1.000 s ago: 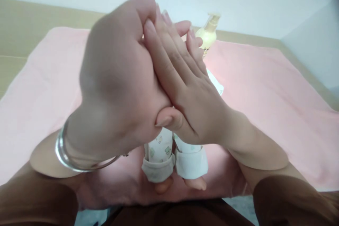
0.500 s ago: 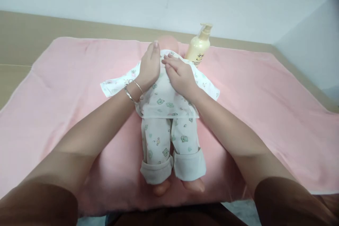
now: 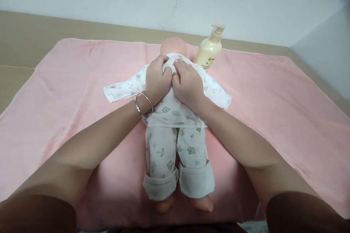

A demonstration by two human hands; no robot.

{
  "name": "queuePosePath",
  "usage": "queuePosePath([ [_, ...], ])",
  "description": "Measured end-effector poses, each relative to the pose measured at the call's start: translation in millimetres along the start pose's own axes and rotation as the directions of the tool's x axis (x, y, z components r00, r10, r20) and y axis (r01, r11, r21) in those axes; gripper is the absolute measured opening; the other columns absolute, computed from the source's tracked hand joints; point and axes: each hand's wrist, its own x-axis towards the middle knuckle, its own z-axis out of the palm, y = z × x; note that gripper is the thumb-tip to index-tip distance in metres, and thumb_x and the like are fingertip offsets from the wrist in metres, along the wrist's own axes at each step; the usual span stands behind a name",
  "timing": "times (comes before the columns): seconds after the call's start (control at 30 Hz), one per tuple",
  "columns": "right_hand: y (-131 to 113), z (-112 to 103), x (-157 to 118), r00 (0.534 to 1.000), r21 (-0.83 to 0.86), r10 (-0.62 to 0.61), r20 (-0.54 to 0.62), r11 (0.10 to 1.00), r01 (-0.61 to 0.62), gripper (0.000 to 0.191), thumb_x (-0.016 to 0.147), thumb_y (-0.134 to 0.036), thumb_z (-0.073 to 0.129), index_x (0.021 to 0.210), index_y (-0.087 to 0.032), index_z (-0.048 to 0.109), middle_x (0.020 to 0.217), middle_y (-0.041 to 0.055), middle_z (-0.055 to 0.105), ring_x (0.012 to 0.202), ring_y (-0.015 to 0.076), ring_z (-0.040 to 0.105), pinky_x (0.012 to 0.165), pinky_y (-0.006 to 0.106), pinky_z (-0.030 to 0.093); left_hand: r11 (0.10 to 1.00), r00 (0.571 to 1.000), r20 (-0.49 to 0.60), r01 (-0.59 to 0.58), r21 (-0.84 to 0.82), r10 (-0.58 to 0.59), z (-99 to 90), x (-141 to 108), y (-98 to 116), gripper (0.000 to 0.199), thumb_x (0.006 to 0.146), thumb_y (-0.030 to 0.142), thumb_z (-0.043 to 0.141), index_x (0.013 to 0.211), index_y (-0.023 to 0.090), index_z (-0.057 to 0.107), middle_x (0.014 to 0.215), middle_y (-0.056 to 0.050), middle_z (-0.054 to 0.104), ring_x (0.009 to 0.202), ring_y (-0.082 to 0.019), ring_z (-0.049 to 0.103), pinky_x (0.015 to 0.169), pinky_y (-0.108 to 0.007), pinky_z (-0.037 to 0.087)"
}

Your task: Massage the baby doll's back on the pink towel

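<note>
A baby doll [image 3: 174,46] lies on a pink blanket [image 3: 273,116], head away from me and feet toward me. It wears a white printed shirt [image 3: 175,111] and matching trousers [image 3: 191,149] with rolled cuffs. My left hand [image 3: 159,76], with two bangles [image 3: 142,103] at its wrist, rests on the left of the upper torso, fingers curled against the shirt. On the right side of the torso lies my right hand [image 3: 188,82], its fingers bent on the cloth. The thumbs nearly meet at the middle. Whether cloth is pinched is hidden.
A pale yellow pump bottle [image 3: 209,51] stands beyond the doll's right-hand shoulder. Behind the blanket runs a wooden surface [image 3: 27,29], with a cracked white wall [image 3: 109,0] above it.
My left hand has turned from edge-on to palm-down on the shirt, its fingers now curled. My right hand's fingers have bent, and the thumbs have come closer. The view has shifted slightly.
</note>
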Motion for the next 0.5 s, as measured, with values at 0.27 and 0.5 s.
queuePosePath([
  [0.27, -21.8, -24.0, -15.8, 0.962, -0.003, -0.205, 0.179, 0.978, 0.209, 0.054, 0.095, -0.015, 0.037, 0.142, 0.001, 0.057, 0.151, 0.0214, 0.056, 0.150, 0.0309, 0.046, 0.132, 0.051, 0.030, 0.997, 0.997, -0.042, 0.063, -0.054, -0.065, -2.9, 2.0, -2.1, 0.030, 0.090, 0.016, 0.043, 0.109, 0.025, 0.064, 0.121, -0.006, 0.072, 0.118, -0.025, 0.065, 0.108, -0.044, 0.053],
  [0.5, 5.2, -27.1, 13.1, 0.960, -0.003, 0.073, 0.271, 0.997, -0.075, 0.057, 0.106, -0.033, 0.035, 0.153, -0.003, 0.044, 0.163, 0.0204, 0.041, 0.156, 0.0336, 0.036, 0.130, 0.057, 0.031, 0.999, 0.998, -0.053, 0.032, -0.028, -0.034, -3.0, -0.1, 1.1, 0.021, 0.086, 0.015, 0.048, 0.099, 0.024, 0.061, 0.114, -0.005, 0.073, 0.111, -0.023, 0.066, 0.106, -0.041, 0.053],
])
